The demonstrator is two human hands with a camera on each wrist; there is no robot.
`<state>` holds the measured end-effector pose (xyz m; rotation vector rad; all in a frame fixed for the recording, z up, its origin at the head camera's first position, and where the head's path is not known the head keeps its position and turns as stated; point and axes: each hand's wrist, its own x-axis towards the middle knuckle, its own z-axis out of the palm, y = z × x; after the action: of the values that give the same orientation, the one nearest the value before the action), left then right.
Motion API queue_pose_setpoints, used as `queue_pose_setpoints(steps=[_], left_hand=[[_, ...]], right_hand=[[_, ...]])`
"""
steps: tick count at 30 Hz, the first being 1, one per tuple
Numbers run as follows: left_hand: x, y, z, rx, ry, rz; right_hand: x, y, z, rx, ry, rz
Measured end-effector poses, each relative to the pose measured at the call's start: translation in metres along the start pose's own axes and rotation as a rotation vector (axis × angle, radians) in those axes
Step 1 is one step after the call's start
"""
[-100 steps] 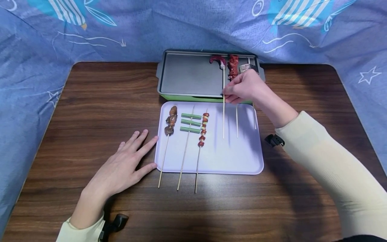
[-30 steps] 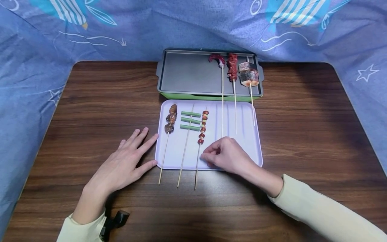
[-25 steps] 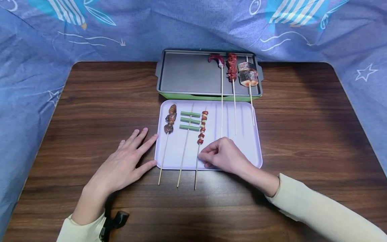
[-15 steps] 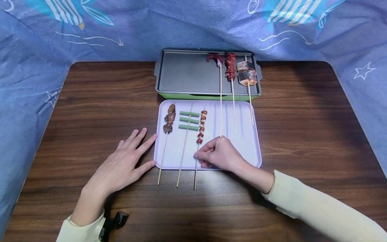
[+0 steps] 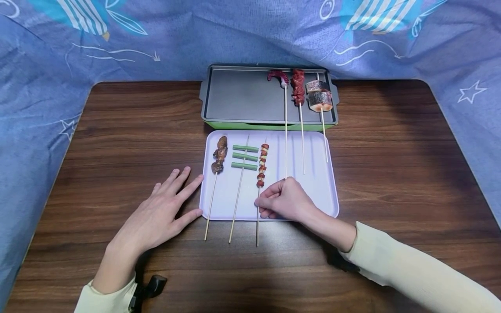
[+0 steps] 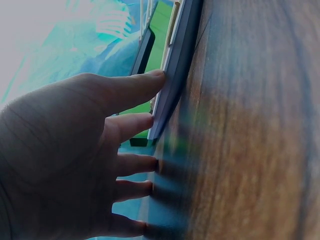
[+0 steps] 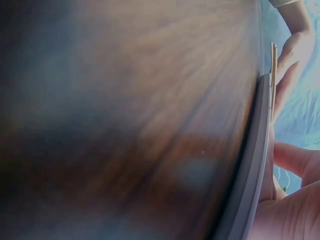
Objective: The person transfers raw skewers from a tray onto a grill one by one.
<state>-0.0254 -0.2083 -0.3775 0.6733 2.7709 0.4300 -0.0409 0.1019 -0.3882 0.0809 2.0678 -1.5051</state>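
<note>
My right hand (image 5: 289, 200) pinches the stick of a skewer with small red and yellow pieces (image 5: 262, 165), just below the food. That skewer lies on the pale lilac tray (image 5: 318, 191), its stick end past the near edge. My left hand (image 5: 158, 213) rests spread on the table, thumb and index fingertip at the tray's left edge; the left wrist view shows the thumb (image 6: 140, 85) against the rim. Left of the pinched skewer lie one with green stalks (image 5: 245, 157) and one with brown glazed pieces (image 5: 220, 155). In the right wrist view, the tray rim (image 7: 255, 165) hides my fingertips.
Behind the tray stands a grill with a dark plate (image 5: 242, 95) and green base. On its right side lie a tentacle skewer (image 5: 278, 78), a red meat skewer (image 5: 298, 87) and a fish skewer (image 5: 320, 99), their sticks reaching over the tray. A blue cloth (image 5: 242, 34) hangs behind.
My right hand has let go of the tentacle skewer on the grill, come back to the tray and pinched the red-and-yellow skewer, whose stick end has shifted slightly right. My left hand stays put.
</note>
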Motion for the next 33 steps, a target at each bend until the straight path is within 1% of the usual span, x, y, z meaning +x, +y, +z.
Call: queue_pose_setpoints(steps=[4,8,12,17,23,27,33], left_hand=[[0.000,0.000,0.000,-0.001,0.002,0.001],[0.000,0.000,0.000,-0.001,0.001,-0.001],[0.000,0.000,0.000,0.001,0.001,-0.002],[0.000,0.000,0.000,0.006,0.000,-0.003],[0.000,-0.001,0.000,0.012,0.006,0.001],[0.001,-0.001,0.000,0.022,0.013,-0.001],[0.001,0.000,0.001,0.023,0.017,0.003]], right_hand=[[-0.003,0.001,-0.003,0.049,0.008,0.024],[-0.007,0.002,-0.006,0.061,0.013,0.020],[-0.014,0.001,-0.009,0.070,-0.002,0.006],[-0.027,0.000,-0.012,0.083,-0.043,-0.029],[-0.041,-0.003,-0.009,0.064,-0.075,-0.062],[-0.048,-0.010,-0.008,0.063,-0.098,-0.085],[-0.054,-0.024,-0.011,0.053,-0.116,-0.143]])
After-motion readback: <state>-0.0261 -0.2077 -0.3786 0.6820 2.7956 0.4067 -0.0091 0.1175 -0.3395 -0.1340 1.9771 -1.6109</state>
